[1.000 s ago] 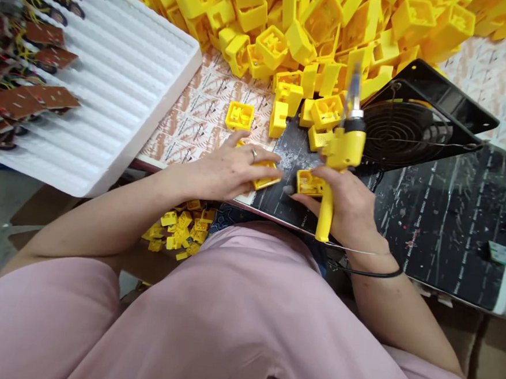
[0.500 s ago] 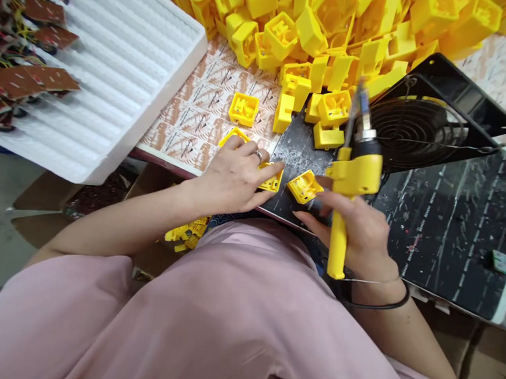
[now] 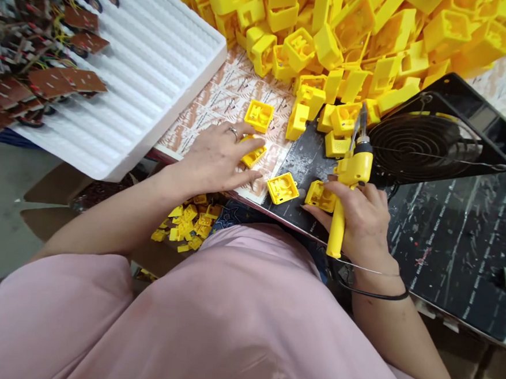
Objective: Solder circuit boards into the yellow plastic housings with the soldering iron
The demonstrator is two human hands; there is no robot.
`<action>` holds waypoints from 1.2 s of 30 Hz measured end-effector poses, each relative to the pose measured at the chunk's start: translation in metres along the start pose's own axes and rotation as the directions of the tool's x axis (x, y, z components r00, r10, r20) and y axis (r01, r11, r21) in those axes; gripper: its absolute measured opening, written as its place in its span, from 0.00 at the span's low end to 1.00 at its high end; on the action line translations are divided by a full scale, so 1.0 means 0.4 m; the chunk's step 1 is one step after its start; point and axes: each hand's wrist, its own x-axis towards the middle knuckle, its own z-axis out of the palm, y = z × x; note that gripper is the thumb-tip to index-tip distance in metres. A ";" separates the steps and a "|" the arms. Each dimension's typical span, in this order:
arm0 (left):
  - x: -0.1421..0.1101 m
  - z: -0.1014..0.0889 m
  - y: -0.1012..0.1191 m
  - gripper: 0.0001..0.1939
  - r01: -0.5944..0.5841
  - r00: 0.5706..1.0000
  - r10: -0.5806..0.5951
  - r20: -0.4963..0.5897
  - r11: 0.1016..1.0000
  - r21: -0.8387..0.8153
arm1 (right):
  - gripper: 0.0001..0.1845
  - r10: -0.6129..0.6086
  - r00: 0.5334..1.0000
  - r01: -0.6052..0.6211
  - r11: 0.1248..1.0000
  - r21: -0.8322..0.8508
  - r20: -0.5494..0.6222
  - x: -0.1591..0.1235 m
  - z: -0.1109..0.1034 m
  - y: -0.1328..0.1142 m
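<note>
My right hand [image 3: 360, 220] grips a yellow soldering iron [image 3: 349, 173] upright, tip pointing away, and its fingers also pinch a small yellow plastic housing [image 3: 321, 195] on the black mat [image 3: 450, 226]. My left hand [image 3: 214, 158] rests on the table edge with its fingers closed around a yellow housing [image 3: 253, 155]. Another yellow housing [image 3: 282, 188] lies loose between the two hands. One more single housing [image 3: 259, 115] sits just beyond my left fingers.
A big heap of yellow housings [image 3: 342, 34] fills the back. A black fan [image 3: 425, 144] stands at the right. A white ribbed foam tray [image 3: 131, 77] holds brown circuit boards [image 3: 56, 83] on the left. Yellow scraps [image 3: 187, 222] lie in a box below the table edge.
My left hand has shifted left with its housing. A housing now lies free between the hands, and my right hand lowered the iron and pinches a housing.
</note>
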 end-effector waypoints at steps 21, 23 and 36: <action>-0.011 -0.097 0.041 0.30 -0.032 0.890 -0.021 0.456 0.994 0.108 | 0.27 -0.179 0.983 0.170 0.967 0.190 0.032 0.043 0.042 -0.008; -0.007 -0.085 0.054 0.27 -0.021 0.897 -0.019 0.442 0.996 0.086 | 0.22 -0.204 0.979 0.201 0.964 0.173 -0.002 0.039 0.066 -0.004; -0.087 -0.236 -0.115 0.24 0.422 0.820 -0.559 0.124 0.736 0.529 | 0.34 -0.028 1.000 0.027 0.988 0.150 0.006 -0.038 0.060 0.044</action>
